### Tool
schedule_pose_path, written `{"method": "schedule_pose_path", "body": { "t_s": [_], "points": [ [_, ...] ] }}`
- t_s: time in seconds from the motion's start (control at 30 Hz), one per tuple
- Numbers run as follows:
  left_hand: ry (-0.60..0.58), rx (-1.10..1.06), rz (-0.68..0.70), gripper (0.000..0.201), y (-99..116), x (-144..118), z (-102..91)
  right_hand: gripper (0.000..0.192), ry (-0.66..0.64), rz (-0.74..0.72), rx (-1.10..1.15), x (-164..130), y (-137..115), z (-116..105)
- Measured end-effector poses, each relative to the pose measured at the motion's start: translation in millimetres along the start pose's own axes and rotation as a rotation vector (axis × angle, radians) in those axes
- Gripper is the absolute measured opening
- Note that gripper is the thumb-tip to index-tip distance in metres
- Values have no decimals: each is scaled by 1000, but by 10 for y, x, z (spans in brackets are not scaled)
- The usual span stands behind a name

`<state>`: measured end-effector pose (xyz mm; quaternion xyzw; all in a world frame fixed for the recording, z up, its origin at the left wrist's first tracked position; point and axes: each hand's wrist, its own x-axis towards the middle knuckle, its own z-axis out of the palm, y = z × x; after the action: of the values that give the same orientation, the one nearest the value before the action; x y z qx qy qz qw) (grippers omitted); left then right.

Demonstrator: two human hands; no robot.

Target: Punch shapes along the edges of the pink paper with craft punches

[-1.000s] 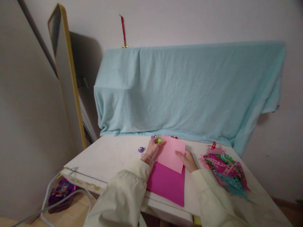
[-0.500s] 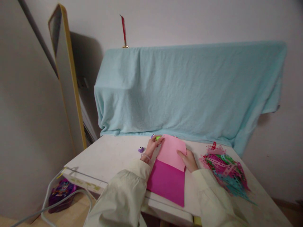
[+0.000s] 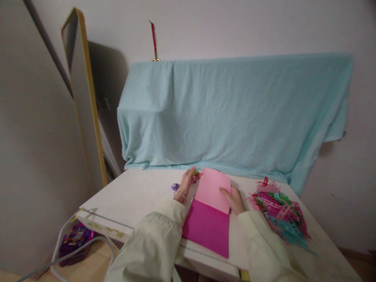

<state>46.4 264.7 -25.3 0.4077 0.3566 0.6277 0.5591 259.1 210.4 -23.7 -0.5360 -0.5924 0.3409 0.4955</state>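
Observation:
My right hand (image 3: 235, 199) grips the right edge of a light pink sheet of paper (image 3: 213, 188), thumb on top and fingers underneath. Beside the sheet's upper left corner is my left hand (image 3: 188, 181), closed around a small bright green object (image 3: 195, 172) whose kind is mostly hidden by the fingers. Small dark marks show along that corner of the pink sheet. A magenta sheet (image 3: 207, 229) lies below the pink one and reaches the table's front edge. Left of my wrist sits a small purple object with an eye on it (image 3: 175, 187).
A heap of colourful strips with holes (image 3: 283, 211) lies on the right of the white table (image 3: 141, 196). Light blue cloth (image 3: 235, 113) hangs behind. A tall mirror (image 3: 85, 105) leans at left, with a cable (image 3: 55, 246) and a purple bag (image 3: 76, 239) below.
My left hand has turned and drawn slightly away from the pink sheet's upper left corner, showing the dark marks there. My right hand keeps its grip.

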Motion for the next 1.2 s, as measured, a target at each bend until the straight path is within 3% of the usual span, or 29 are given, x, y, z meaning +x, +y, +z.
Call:
{"method": "schedule_pose_path", "body": {
  "t_s": [0.3, 0.6, 1.2],
  "points": [
    [-30, -80, -3, 37, -90, 67, -63, 33, -20, -36, 76, 27, 114, 1],
    [-120, -111, 19, 32, -39, 37, -17, 38, -1, -64, 94, 81, 251, 1],
    [-150, -74, -4, 31, 22, -25, 28, 40, 20, -113, 83, 85, 240, -17]
  ]
}}
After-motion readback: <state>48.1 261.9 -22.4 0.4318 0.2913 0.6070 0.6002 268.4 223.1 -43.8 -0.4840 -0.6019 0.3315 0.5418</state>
